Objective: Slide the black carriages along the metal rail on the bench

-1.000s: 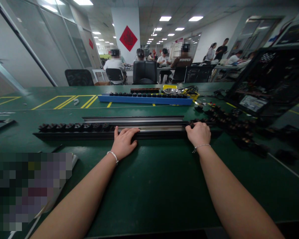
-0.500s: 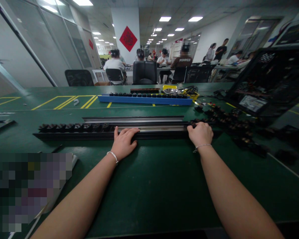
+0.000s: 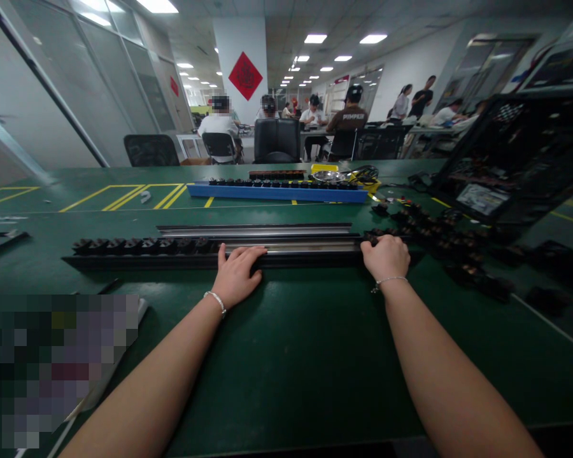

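Note:
A long black rail (image 3: 124,260) lies across the green table (image 3: 286,356), with a row of small black parts (image 3: 138,245) seated along its left half. My left hand (image 3: 236,273) rests flat on the rail's middle, fingers stretched out. At the rail's right end my right hand (image 3: 386,256) is curled, its fingertips hidden among small black parts there. Two bare metal rails (image 3: 253,229) lie just behind.
A heap of loose black parts (image 3: 449,242) spreads to the right, beside a black crate (image 3: 520,152). A blue tray (image 3: 277,191) with more black parts and a yellow bin with a metal bowl (image 3: 332,173) sit further back. Several people sit and stand at distant desks.
My right hand has shifted slightly to the right along the rail's end. My left hand stays in place.

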Demonstrator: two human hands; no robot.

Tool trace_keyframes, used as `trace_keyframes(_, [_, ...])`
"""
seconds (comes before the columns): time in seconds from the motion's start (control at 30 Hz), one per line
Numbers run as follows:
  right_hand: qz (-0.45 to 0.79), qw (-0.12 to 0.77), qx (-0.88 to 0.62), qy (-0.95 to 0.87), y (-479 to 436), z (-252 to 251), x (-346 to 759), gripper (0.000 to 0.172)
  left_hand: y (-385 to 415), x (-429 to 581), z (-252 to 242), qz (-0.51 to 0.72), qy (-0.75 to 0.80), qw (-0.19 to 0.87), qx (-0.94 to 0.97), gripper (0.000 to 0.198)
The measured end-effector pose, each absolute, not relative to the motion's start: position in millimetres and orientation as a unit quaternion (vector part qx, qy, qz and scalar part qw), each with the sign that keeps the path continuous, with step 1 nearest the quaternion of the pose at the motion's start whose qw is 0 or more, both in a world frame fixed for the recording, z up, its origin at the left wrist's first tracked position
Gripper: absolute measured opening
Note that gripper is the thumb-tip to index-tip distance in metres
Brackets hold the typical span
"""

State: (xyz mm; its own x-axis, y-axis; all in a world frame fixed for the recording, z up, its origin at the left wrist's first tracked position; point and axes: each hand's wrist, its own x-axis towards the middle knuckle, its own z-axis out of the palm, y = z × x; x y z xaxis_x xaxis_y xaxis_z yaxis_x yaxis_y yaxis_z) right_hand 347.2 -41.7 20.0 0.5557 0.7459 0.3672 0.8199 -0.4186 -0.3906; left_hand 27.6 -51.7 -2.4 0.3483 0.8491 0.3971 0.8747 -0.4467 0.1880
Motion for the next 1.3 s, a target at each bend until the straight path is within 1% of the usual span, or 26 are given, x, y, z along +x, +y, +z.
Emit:
trace_keyframes(0.4, [-0.073,0.270,-0.845,-0.456,-42,20,353,0.040,-53,28,0,-0.223,-0.527,0.029,-0.820,0.046])
trace_keyframes(0.7, [-0.070,0.265,-0.855,-0.441,-42,20,357,0.044,-52,27,-3,-0.225,-0.525,0.030,-0.820,0.044])
trace_keyframes(1.3, [-0.071,0.272,-0.864,-0.417,-42,20,370,0.044,-52,27,-2,-0.227,-0.522,0.030,-0.822,0.044])
